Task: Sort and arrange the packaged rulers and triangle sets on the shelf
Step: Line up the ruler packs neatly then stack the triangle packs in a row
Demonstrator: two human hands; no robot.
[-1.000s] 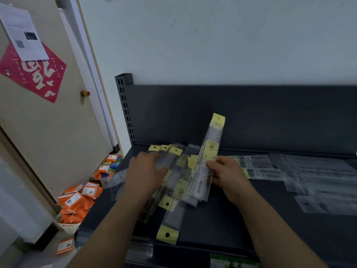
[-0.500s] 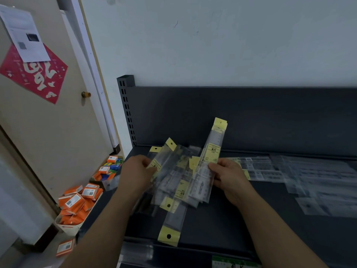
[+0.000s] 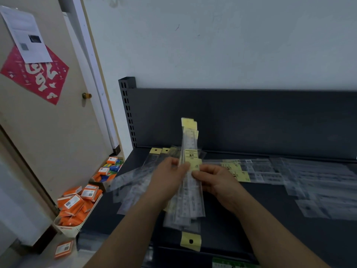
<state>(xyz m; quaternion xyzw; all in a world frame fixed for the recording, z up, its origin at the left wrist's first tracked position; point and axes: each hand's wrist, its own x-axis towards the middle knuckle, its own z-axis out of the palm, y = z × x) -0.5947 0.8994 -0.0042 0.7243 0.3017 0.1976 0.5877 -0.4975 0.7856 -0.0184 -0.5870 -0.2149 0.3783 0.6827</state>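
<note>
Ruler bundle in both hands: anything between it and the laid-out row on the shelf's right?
Nothing visible but the right hand itself, gripping the ruler bundle on that side. The laid-out row begins just beyond its knuckles; the left hand grips the other side.

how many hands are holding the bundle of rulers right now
2. The left hand grips the bundle of packaged rulers from its left side; the right hand pinches it from the right, near the yellow label.

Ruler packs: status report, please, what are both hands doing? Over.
Left hand, right hand both grip ruler bundle, top end raised. Loose packs lie on shelf beneath. Nothing in the way.
</note>
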